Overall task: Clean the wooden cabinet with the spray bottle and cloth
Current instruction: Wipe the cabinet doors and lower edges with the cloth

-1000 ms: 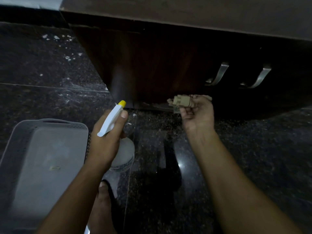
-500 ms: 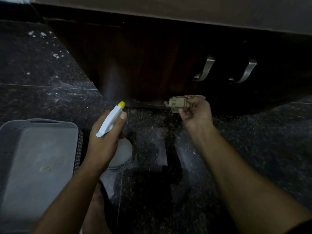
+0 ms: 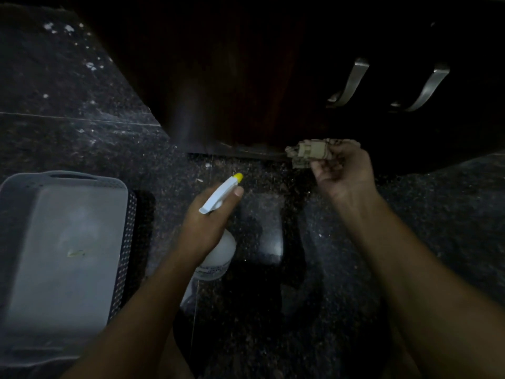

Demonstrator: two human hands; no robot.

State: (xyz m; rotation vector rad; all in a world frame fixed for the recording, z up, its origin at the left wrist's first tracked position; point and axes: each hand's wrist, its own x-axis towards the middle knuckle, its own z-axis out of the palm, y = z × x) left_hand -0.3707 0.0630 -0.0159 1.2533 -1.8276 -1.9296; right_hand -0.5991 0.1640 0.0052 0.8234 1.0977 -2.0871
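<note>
The wooden cabinet (image 3: 246,77) front was nearly black, its grain barely readable and its top cut off by the frame. A pale misty streak showed on its left part. Two curved metal handles (image 3: 349,83) stood out on its right part.

The left hand (image 3: 203,228) was curled round the neck of the spray bottle (image 3: 220,255), thumb along the white head, with the yellow nozzle aimed at the cabinet's lower edge. The hand hid much of the bottle, and the label was too blurred to read.

The right hand (image 3: 344,176) pinched a bunched tan cloth (image 3: 307,154) at the cabinet's bottom edge. I could not tell whether the cloth touched the wood.

A grey perforated basket (image 3: 68,177), partly cut off, sat on the floor (image 3: 451,214) before the cabinet's left corner.

Against half a second earlier, the nozzle sat further back from the cabinet's edge, while the cloth kept its spot there.
</note>
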